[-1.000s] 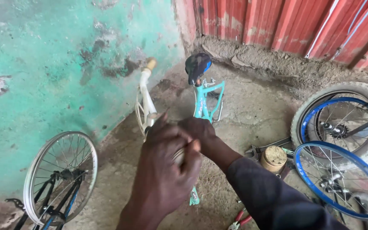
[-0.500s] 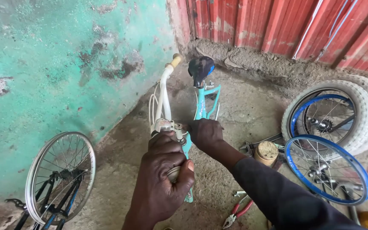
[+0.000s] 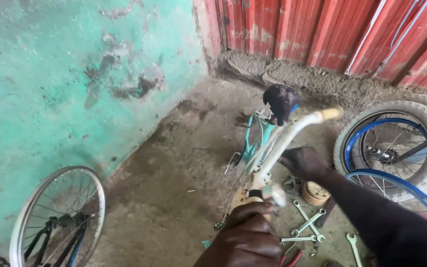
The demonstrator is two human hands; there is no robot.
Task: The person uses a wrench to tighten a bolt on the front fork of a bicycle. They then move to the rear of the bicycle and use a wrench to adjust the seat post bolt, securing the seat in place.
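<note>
**Gripping a white handlebar over a teal bike frame**

Gripping the handlebar (image 3: pixel 292 131) near its stem, left hand (image 3: pixel 245 240) has fingers curled shut around the lower end, beside a small chrome bell (image 3: pixel 274 194). Right hand (image 3: pixel 305 163) rests against the bar further up; how far its fingers close cannot be told. Frame (image 3: pixel 253 143) stands on concrete floor (image 3: pixel 174 198), black saddle (image 3: pixel 281 101) behind. Wrenches (image 3: pixel 305 225) lie just right. Blue-rimmed wheels (image 3: pixel 396 153) right, spoked wheel (image 3: pixel 60 217) left by green wall (image 3: pixel 50 89).

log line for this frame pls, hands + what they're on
left hand: grips handlebar stem | right hand: on white handlebar | frame: teal, upright | floor: wrenches, wheels
</note>
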